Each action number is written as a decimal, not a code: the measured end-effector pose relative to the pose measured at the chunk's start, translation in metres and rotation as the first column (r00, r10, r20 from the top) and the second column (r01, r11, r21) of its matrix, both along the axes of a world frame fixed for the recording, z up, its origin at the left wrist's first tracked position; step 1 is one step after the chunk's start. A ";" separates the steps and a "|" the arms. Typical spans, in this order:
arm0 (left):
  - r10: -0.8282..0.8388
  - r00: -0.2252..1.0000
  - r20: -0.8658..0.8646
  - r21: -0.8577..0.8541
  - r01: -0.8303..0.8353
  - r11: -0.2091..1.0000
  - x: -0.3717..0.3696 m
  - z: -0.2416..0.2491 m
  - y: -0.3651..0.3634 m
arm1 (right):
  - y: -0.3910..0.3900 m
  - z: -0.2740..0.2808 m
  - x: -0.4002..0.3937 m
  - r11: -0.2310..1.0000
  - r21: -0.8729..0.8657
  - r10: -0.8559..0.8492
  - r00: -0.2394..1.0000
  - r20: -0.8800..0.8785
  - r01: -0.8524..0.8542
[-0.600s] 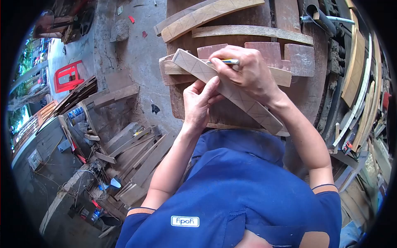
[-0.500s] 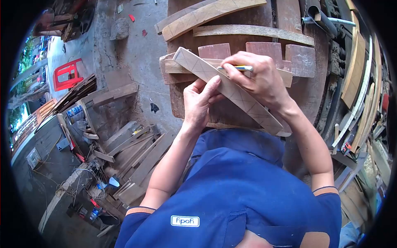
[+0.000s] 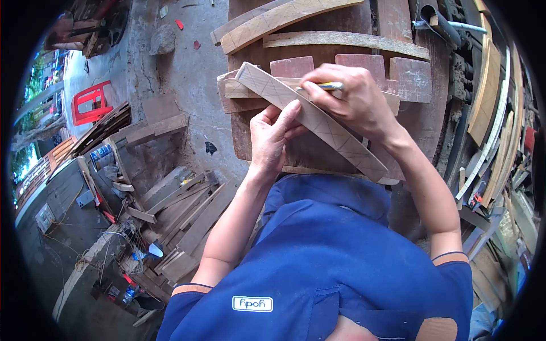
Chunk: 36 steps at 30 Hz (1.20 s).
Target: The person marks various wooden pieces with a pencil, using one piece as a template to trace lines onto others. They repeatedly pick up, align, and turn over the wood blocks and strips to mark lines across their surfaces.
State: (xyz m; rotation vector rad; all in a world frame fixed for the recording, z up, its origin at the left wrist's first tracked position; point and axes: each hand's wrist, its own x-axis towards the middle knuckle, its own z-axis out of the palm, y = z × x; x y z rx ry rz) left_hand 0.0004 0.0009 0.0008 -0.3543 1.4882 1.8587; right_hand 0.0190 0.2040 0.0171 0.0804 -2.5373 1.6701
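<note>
My left hand (image 3: 271, 135) grips the lower edge of a wooden strip (image 3: 327, 132), thumb on its face and fingers behind. Pencil lines crossing at angles mark the strip, which slants from upper left to lower right. My right hand (image 3: 358, 101) is closed round a pencil (image 3: 331, 86), its tip near the strip's upper edge. Behind the strip, a pale wooden bar (image 3: 239, 90) lies across reddish-brown blocks (image 3: 410, 79) on the dark wooden work surface (image 3: 421, 133).
Curved wooden pieces (image 3: 347, 40) lie on the surface's far part. Scrap wood (image 3: 196, 219) is piled on the floor at the left, beyond it a red plastic chair (image 3: 92, 103). Long boards (image 3: 486, 94) and a pipe (image 3: 441, 27) are at the right.
My right hand has shifted slightly left and up along the strip with the pencil. The strip's lower end has tilted a little, and the whole view has moved slightly.
</note>
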 end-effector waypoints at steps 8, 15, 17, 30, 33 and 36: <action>0.039 0.999 0.001 0.003 -0.039 0.999 0.000 0.002 0.002 | 0.000 0.005 0.016 1.000 -0.013 -0.025 0.998 0.059 0.026; 0.038 0.999 -0.006 0.027 -0.038 0.999 0.000 0.002 0.003 | -0.014 -0.008 -0.010 0.990 -0.122 -0.079 0.995 -0.057 0.071; 0.039 0.999 -0.007 0.017 -0.039 0.999 -0.001 0.002 0.002 | -0.004 -0.002 0.002 0.999 0.031 -0.010 0.999 -0.031 0.011; 0.179 0.983 0.036 0.093 -0.182 0.979 0.025 0.017 0.006 | 0.012 0.047 0.098 0.855 0.519 0.016 0.998 -0.053 0.014; 0.145 0.983 0.116 0.185 -0.165 0.969 0.031 0.028 0.008 | 0.007 0.045 0.104 0.791 0.611 0.006 0.999 0.036 -0.027; -0.003 1.000 0.030 0.168 -0.002 0.986 0.030 0.035 0.004 | 0.019 0.045 0.104 0.815 0.579 0.003 1.000 -0.015 0.006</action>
